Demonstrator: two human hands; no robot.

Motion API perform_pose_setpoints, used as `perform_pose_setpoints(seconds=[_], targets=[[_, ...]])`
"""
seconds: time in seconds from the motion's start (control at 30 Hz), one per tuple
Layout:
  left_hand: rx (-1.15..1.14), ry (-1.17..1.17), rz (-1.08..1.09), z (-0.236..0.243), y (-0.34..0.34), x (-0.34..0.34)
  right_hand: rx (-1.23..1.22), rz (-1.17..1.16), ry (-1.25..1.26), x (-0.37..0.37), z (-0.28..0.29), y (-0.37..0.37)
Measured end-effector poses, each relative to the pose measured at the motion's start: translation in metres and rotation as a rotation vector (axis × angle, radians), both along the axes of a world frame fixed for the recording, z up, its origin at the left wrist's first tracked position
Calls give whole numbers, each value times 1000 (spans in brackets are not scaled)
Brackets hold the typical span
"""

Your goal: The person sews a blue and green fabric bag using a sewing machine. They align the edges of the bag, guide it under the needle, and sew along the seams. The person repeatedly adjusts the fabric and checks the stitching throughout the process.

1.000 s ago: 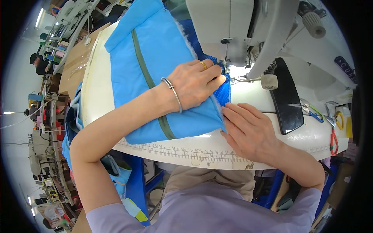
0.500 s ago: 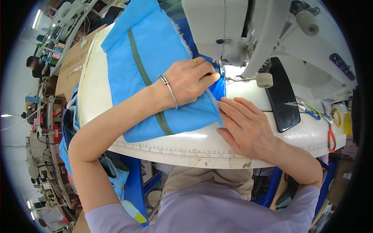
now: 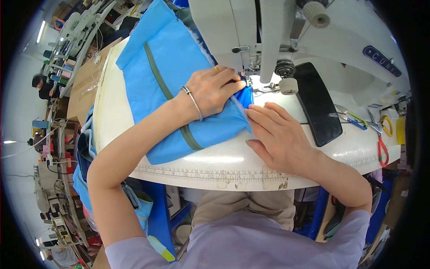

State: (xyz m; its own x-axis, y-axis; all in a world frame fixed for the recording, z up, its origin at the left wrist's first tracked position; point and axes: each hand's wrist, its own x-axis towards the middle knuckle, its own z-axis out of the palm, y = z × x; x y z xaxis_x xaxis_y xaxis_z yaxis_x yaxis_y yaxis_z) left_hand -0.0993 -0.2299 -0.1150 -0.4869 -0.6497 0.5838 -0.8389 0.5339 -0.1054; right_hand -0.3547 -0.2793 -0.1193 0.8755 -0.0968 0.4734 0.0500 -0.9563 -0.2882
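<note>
Blue fabric held flat at a sewing machine

The white table (image 3: 224, 172) carries the machine (image 3: 268, 27) at 12 o'clock and the blue fabric (image 3: 179, 85), running from 11 o'clock to the needle at centre. The left hand (image 3: 214, 91) presses on the fabric, fingers curled over its edge by the needle; the right hand (image 3: 280, 136), fingers spread flat, pins the hem at 4 o'clock. Best to keep both clear of the needle and the edge straight.
</note>
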Motion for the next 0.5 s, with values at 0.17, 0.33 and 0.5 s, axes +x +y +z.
perform_pose_setpoints(seconds=[0.17, 0.33, 0.5], targets=[[24, 0, 16, -3, -3, 6, 38, -49, -43, 3, 6, -14], [11, -1, -6, -3, -4, 6, 97, -385, -292, 2, 18, -47], [16, -5, 1, -2, -4, 6, 87, -510, -326, 9, 30, -67]])
